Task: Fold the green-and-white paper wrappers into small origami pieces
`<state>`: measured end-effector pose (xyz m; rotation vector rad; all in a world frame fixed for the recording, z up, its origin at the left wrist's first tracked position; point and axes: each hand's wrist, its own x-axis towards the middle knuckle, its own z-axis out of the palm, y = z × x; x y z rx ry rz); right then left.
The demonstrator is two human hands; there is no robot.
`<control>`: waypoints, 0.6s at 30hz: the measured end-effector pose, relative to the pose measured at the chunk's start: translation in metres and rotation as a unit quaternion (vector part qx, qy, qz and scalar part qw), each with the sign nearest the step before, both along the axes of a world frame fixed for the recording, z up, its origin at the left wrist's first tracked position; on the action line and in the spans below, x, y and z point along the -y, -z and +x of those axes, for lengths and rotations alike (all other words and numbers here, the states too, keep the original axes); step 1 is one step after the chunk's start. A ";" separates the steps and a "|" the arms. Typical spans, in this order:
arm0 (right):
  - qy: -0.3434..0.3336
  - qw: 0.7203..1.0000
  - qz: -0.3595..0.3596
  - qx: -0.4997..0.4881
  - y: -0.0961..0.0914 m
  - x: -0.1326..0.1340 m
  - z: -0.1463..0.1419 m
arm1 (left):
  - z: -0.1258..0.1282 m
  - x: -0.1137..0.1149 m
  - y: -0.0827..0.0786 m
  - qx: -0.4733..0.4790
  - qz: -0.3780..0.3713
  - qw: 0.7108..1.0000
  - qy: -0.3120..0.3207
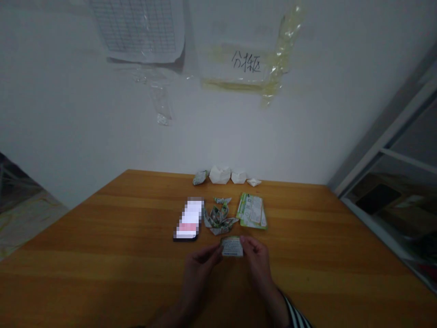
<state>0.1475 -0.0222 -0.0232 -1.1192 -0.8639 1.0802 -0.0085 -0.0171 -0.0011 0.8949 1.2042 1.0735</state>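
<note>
A small folded piece of printed paper (232,247) is held level between my two hands above the front of the table. My left hand (201,269) pinches its left edge, and my right hand (256,260) grips the right edge with the thumb on top. Just beyond it lie several folded paper pieces (218,219) in green and white print, grouped loosely together. To their right rests a small stack of printed sheets (251,211). A phone (189,219) with a lit, blurred-out screen lies on the left.
Along the back of the wooden table (112,214), against the wall, stand white folded paper shapes (220,175) and a green printed one (200,177). A handwritten label (246,63) and a gridded sheet (139,27) are taped to the wall. A shelf frame (382,152) borders the right side.
</note>
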 end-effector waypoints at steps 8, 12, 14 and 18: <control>-0.097 0.990 -0.009 0.100 0.003 -0.005 0.018 | -0.011 -0.018 -0.009 -0.033 0.022 0.994 0.100; -0.270 0.949 -0.040 0.157 0.004 -0.007 0.036 | -0.021 -0.029 -0.009 -0.087 0.050 0.974 0.202; -0.283 0.943 -0.039 0.171 0.007 -0.006 0.037 | -0.023 -0.030 -0.008 -0.096 0.059 0.970 0.215; -0.226 0.957 -0.032 0.180 0.016 -0.007 0.025 | -0.020 -0.032 -0.005 -0.051 0.050 0.985 0.154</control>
